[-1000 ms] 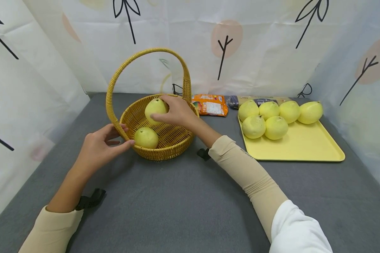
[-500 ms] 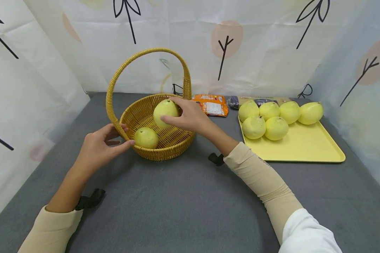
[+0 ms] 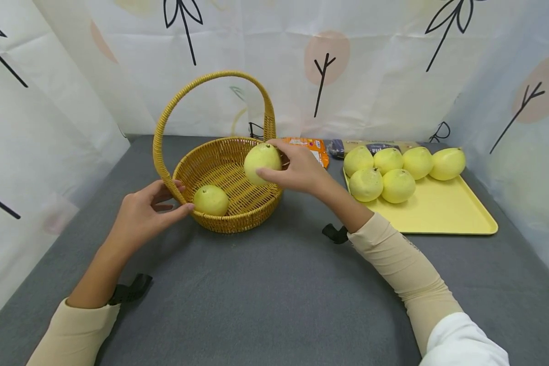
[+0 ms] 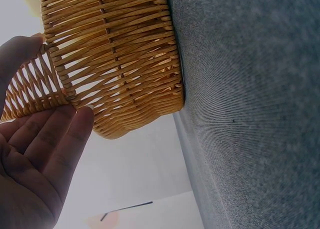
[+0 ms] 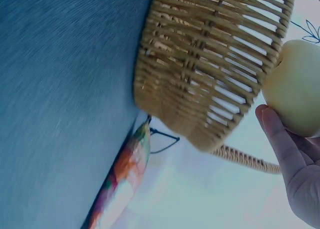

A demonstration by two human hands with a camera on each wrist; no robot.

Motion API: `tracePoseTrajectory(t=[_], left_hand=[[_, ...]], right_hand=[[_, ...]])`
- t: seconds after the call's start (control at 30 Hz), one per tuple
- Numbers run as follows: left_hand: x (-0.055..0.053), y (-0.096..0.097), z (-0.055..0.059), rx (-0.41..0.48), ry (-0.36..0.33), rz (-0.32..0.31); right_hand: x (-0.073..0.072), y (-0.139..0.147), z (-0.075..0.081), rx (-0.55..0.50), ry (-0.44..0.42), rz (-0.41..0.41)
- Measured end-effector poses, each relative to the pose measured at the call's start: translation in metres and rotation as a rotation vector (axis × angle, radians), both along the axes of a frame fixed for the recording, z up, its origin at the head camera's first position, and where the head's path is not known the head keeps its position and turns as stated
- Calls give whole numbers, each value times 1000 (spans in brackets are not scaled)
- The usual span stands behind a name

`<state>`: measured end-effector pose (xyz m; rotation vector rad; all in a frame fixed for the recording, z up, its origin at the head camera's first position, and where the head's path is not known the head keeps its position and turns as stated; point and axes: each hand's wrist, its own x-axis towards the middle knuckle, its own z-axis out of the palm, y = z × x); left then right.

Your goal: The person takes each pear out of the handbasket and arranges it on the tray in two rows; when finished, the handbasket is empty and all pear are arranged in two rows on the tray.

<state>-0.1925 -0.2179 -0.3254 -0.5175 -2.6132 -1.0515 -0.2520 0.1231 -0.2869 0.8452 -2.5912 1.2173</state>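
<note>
In the head view, my left hand (image 3: 148,211) holds the yellow wicker basket (image 3: 233,223) where its tall handle (image 3: 160,147) joins the rim. The thumb lies on the rim and the fingers are behind the handle base, as the left wrist view shows. My right hand (image 3: 302,168) grips a round, pale yellow-green pear (image 3: 262,162) between thumb and fingers, held up at the basket's right rim. From the right wrist, this pear (image 5: 295,89) appears just beyond the rim of the basket (image 5: 200,64). Another pear (image 3: 211,200) lies inside the basket, near the left hand.
A yellow tray (image 3: 448,213) on the right bears several similar pears (image 3: 399,185) toward its left and back. Behind the basket lies an orange packet (image 3: 317,147), partly hidden by the right hand, beside a dark-and-tan package (image 3: 340,146). Printed white curtains (image 3: 370,76) surround the grey table (image 3: 256,295).
My right hand has moved right with the pear, from over the middle of the basket to its right rim. The left hand and the basket have stayed in place.
</note>
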Motion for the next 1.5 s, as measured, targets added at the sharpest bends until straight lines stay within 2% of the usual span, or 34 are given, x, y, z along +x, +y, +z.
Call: tracePoseTrajectory(t=[0.17,0.43,0.7,1.1,1.3,1.5], left_hand=[[0,1,0,-1,-10,4],[0,1,-1,-9,-14,9],[-1,2,-2,-1,1,-3],[1,1,0,3,-15,4],[2,0,-2,9,-20,3],[0,1,-1,5,-6,3]], right_hand=[[8,19,0,-14,6,-8],[21,44,4,31,50,-25],[34,77,3,42,17,-71],[49,128,7,52,-21,-165],[58,155,20,74,-52,-244],[64,190,38,40,-18,-371]])
